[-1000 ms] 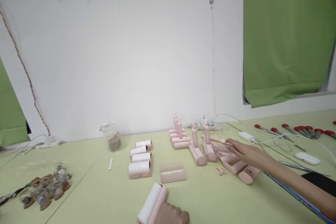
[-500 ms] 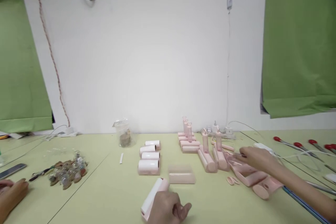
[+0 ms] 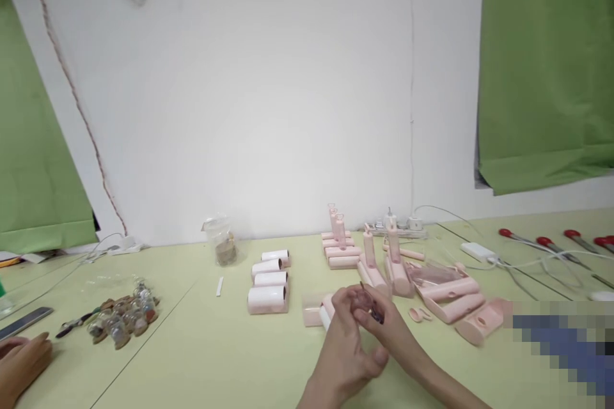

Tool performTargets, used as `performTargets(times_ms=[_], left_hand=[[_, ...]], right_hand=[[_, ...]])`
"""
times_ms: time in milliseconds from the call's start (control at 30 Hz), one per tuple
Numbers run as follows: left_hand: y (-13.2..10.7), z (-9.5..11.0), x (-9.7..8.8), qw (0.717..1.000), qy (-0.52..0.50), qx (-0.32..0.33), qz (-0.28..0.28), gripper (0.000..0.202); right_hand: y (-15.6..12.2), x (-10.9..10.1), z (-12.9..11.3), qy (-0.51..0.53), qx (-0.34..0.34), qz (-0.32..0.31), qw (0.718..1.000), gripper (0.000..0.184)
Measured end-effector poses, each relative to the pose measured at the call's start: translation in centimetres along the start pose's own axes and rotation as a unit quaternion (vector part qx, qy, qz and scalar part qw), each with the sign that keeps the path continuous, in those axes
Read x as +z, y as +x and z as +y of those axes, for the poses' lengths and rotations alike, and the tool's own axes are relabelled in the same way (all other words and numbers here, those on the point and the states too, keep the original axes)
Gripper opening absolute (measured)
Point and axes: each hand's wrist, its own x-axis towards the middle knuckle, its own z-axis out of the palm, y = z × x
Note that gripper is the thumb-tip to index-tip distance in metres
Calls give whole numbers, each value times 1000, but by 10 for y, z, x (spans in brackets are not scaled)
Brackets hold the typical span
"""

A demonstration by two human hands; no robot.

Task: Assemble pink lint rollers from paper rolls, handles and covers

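My left hand and my right hand meet over the front of the table, fingers curled together. Between their fingertips is something small with a dark part; its kind is hidden. Behind the left fingers shows part of a white-and-pink cylinder; whether that hand grips it, I cannot tell. A clear pinkish case lies just left of it. Several white-and-pink cylinders lie in a row further left. Pink half-round casings and a small pink loop-shaped part are right of my hands.
Pink holders with upright clear tubes stand behind my hands. Red-handled tools and a white adapter with cables lie right. Small glass bottles, a phone and another person's hand are at the left.
My right hand has come from the pink casings to meet my left hand. The white-and-pink cylinder has left its place at the front and now shows behind my left fingers.
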Motion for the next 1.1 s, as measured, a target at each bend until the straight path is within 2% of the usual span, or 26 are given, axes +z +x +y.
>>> performTargets(times_ms=[100,167,233,300,333,367,400,433,467,500,567,600,633,733,867,933,1033,1067,1100], left_hand=[[7,-3,9,991,134,27,10,62],[8,-9,9,975,200,91,32,63],[8,-18,1,948,244,180,93,63],[7,-27,-13,907,274,239,212,55],[6,-31,-20,889,273,233,284,50],[6,-34,-26,882,252,196,347,46],[7,-35,-31,890,205,130,386,44],[8,-35,-34,909,133,39,393,43],[9,-35,-35,928,41,-58,366,43],[9,-34,-35,937,-60,-150,309,43],[9,-33,-29,916,-225,-274,187,41],[9,-33,-25,902,-274,-297,151,41],[7,-35,-20,894,-302,-302,135,42],[1,-45,-7,891,-329,-277,144,46],[-10,-50,-4,875,-378,-288,90,45],[-16,-49,-10,861,-405,-306,43,41],[-21,-51,-23,811,-457,-359,-67,35],[-21,-52,-26,799,-467,-369,-83,35],[-20,-53,-29,798,-472,-368,-75,34]], right_hand=[[-6,-9,-6,-40,14,49,998,29],[-10,-12,-7,-58,27,80,995,28],[-11,-13,-6,-48,22,106,993,29],[-9,-14,-3,-15,22,126,992,30],[-8,-15,-1,3,30,136,990,30],[-6,-16,0,21,42,147,988,31],[-5,-17,2,37,55,159,985,32],[-3,-18,3,54,67,169,982,34],[-2,-18,5,70,77,171,980,36],[-1,-18,7,87,87,169,978,38],[0,-15,11,119,117,153,974,40],[0,-13,12,133,138,147,970,41],[-1,-10,14,144,163,145,965,40],[-4,-4,19,173,228,147,947,39],[-8,-5,21,218,257,145,930,35],[-9,-9,21,246,273,108,924,30],[-9,-14,16,276,280,2,919,27],[-8,-15,12,266,261,-14,928,28],[-7,-17,7,244,230,-11,942,28]])
